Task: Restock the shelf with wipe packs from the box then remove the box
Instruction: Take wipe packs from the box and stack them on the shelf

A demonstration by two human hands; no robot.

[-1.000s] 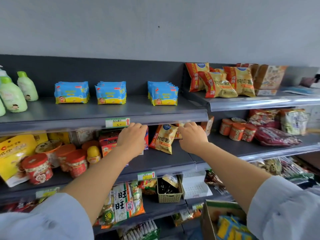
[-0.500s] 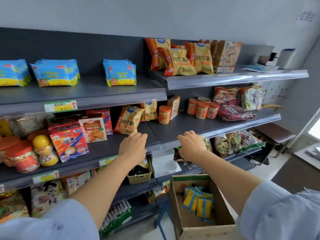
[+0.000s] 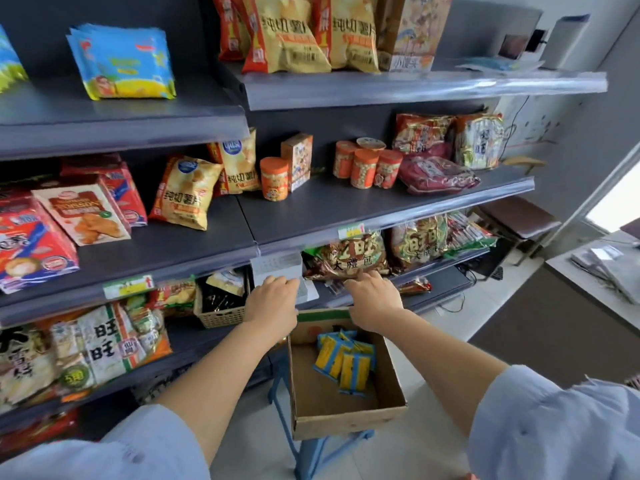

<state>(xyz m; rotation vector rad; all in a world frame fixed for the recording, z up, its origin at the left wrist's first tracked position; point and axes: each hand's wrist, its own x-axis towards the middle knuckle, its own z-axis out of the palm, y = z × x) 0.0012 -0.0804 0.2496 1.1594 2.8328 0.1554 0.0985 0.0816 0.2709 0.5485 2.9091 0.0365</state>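
Dark grey store shelving (image 3: 311, 209) rises behind the cardboard box (image 3: 346, 424). Your left hand (image 3: 273, 303) and right hand (image 3: 374, 299) hover over the box's far rim, backs up, fingers loosely bent, nothing visibly held (palms face away). Wipe packs (image 3: 346, 362) stand inside the box. Shelved wipe packs (image 3: 124, 64) sit high to the box's upper left, and a further stack there is cut off.

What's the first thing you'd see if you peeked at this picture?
The left hand and right hand hover above an open cardboard box at the bottom middle, with blue-and-yellow wipe packs inside. Bright chip bags crowd the top shelf above.
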